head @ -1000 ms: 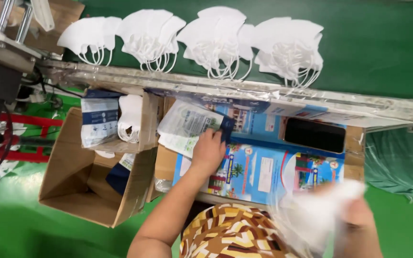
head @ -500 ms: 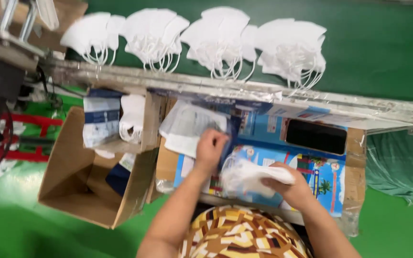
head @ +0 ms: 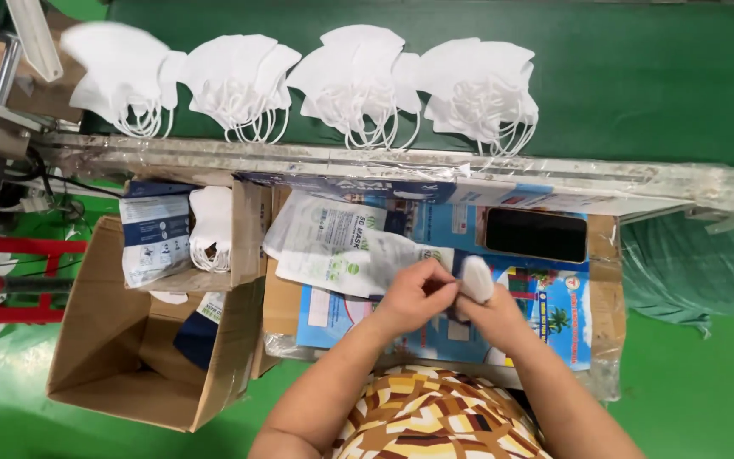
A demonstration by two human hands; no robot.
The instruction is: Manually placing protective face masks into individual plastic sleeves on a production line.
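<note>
My left hand [head: 411,299] pinches the edge of a clear plastic pouch [head: 373,257] with green and blue print, which lies over a small pile of like pouches [head: 312,229]. Touching it from the right, my right hand [head: 493,321] grips a folded white mask [head: 476,278] that sticks up from the fingers at the pouch's opening. Both hands meet over a blue printed sheet [head: 554,306] on a cardboard worktop, just in front of my patterned lap.
Several bunches of white masks [head: 358,76] lie along a green belt [head: 639,85] at the back. A black phone [head: 535,235] rests on the worktop at right. A small box [head: 244,242] with masks and packets sits at left, above a large open carton [head: 104,348].
My right hand has carried the white mask from the lower right up to my left hand. My left hand has drawn a pouch back from the pile toward me.
</note>
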